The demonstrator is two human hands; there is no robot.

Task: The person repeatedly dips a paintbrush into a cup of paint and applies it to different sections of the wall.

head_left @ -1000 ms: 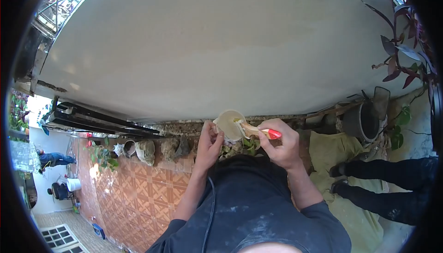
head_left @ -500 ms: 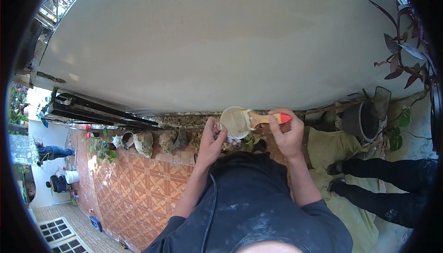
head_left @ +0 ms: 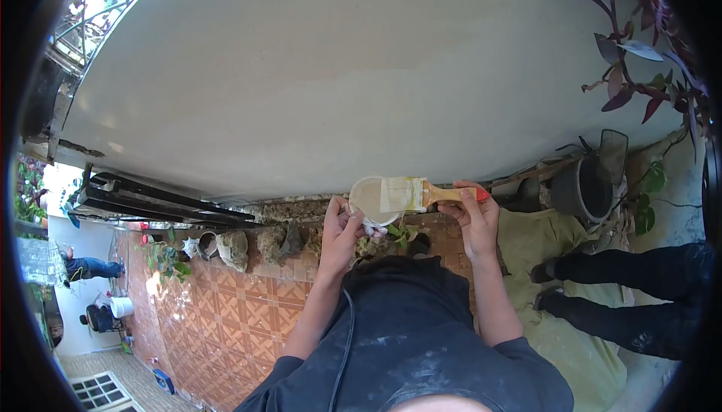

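Mid-frame, left hand (head_left: 340,225) grips a small round white paint cup (head_left: 370,200); right hand (head_left: 472,216) grips a flat wooden red-tipped paintbrush (head_left: 421,194) laid across its rim.

Right hand (head_left: 475,216) is shifting outward to the right and rising, now level with the cup (head_left: 371,200) instead of below it. Paintbrush (head_left: 421,194) is coming out of the cup: a second ago its bristles were dipped inside with the handle angled down to the right; now it is lying nearly level, its wet, paint-coated bristles resting flat across the cup's right rim and fully showing. Red handle tip is pointing further right. Cup is sitting slightly higher against the wall. Left hand (head_left: 340,225) is creeping up with it. Fingers of the right hand are loosening along the handle, more spread than before.
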